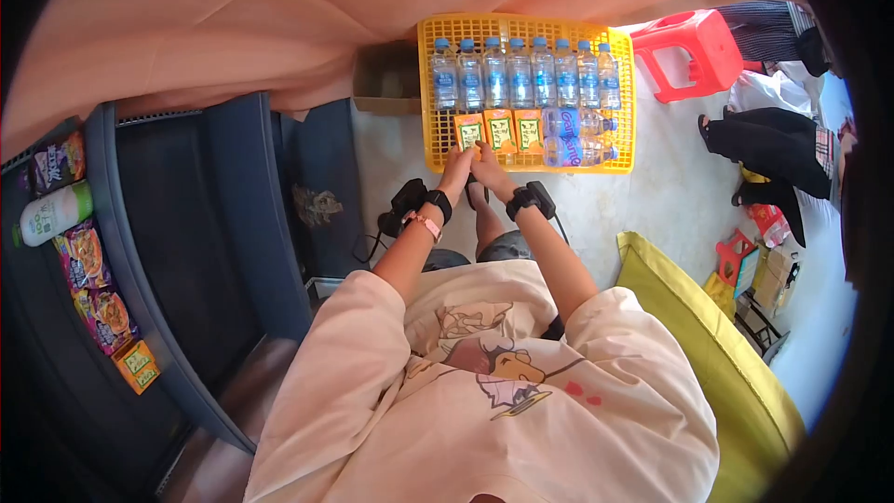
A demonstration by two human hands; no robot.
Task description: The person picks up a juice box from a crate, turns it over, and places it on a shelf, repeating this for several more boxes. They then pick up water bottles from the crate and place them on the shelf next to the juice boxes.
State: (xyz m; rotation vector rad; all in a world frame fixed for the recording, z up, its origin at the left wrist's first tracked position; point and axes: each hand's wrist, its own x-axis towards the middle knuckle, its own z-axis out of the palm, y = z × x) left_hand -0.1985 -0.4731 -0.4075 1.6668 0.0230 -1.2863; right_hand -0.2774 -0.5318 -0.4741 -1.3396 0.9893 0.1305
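A yellow plastic crate (622,84) lies in front of me. A row of clear water bottles with blue caps (519,74) fills its far side. Nearer to me are several orange drink cartons (500,133) side by side. At the lower end of the leftmost orange carton (467,126), my left hand (454,172) and my right hand (490,169) meet, with fingers closed around it. Their fingertips are partly hidden. To the right of the cartons, bottles with a purple label (566,137) lie sideways in the crate.
Dark shelves on the left carry snack packets (82,256), a white-green bottle (56,214) and an orange pack (136,366). A cardboard box (386,79) adjoins the crate. A red stool (694,51) and people in dark trousers (773,144) are at right, near a yellow-green cover (694,345).
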